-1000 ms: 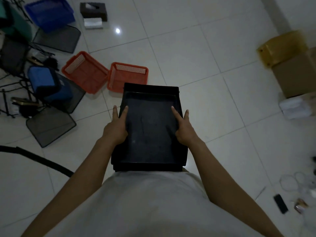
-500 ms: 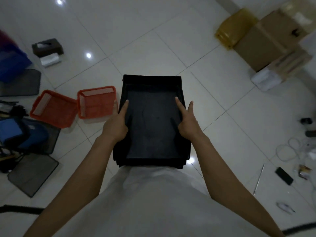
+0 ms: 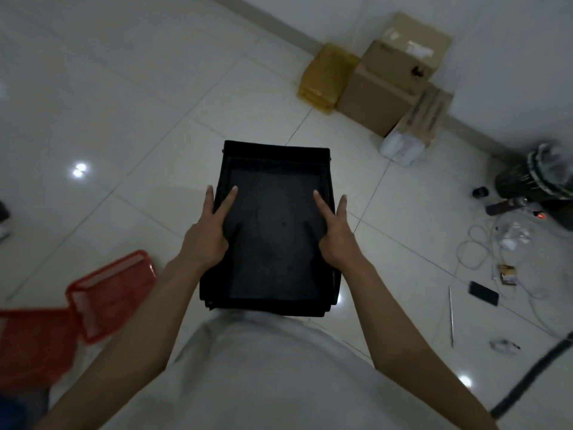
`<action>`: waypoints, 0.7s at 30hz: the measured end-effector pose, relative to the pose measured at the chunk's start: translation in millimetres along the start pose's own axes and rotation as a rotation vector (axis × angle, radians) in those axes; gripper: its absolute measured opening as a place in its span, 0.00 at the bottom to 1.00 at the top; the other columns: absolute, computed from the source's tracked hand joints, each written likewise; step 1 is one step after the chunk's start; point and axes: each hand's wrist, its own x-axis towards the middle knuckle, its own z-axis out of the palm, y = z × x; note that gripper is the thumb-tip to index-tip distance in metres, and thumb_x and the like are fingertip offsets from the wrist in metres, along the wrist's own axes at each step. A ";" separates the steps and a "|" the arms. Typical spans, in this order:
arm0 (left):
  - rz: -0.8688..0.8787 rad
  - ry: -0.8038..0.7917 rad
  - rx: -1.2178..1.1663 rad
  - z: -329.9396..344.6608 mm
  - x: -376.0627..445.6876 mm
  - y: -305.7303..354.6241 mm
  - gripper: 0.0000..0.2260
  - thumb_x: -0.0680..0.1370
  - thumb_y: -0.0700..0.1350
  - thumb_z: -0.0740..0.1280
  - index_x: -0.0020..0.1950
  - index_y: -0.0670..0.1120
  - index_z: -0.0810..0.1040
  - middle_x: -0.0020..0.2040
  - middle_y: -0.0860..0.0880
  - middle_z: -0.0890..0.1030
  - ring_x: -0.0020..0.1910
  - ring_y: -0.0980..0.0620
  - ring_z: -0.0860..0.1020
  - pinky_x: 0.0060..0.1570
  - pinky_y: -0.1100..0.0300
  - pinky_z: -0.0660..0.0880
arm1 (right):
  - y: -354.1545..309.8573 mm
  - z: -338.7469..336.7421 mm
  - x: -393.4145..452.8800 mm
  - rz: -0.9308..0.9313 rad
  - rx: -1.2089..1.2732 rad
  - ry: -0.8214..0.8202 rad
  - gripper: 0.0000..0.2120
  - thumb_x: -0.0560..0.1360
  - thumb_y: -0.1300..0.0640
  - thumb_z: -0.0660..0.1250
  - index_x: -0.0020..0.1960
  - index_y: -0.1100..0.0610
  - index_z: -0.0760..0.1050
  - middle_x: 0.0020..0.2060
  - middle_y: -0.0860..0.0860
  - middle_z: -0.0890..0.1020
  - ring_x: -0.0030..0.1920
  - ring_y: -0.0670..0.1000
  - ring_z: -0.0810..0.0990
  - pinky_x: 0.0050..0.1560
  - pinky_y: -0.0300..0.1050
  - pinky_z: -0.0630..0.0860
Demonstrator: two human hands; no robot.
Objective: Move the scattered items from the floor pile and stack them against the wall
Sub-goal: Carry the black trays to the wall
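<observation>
I carry a stack of black trays (image 3: 273,212) level in front of my chest, above the white tiled floor. My left hand (image 3: 207,234) grips its left rim, thumb inside the top tray. On the right rim sits my right hand (image 3: 336,235), held the same way. Two orange mesh baskets (image 3: 108,293) lie on the floor at the lower left. Against the wall (image 3: 465,41) at the upper right stand yellow trays (image 3: 325,77) and cardboard boxes (image 3: 390,79).
A white container (image 3: 400,148) lies beside the boxes. At the right are a dark bin (image 3: 533,173), tangled white cables (image 3: 483,243), a phone (image 3: 483,293), a thin rod (image 3: 451,315) and small clutter. A dark strap (image 3: 536,373) crosses the lower right floor.
My view has swung right: the orange baskets and floor pile slid off to the left, and the boxes by the wall came closer to centre. My hands keep the same hold on the trays.
</observation>
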 end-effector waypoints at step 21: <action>0.182 -0.018 0.043 -78.2 377.0 132.1 0.40 0.76 0.36 0.65 0.78 0.62 0.47 0.79 0.47 0.42 0.57 0.36 0.76 0.42 0.52 0.76 | -23.3 -194.1 317.9 0.035 0.097 0.129 0.45 0.77 0.69 0.61 0.76 0.31 0.43 0.78 0.53 0.37 0.62 0.61 0.75 0.56 0.47 0.74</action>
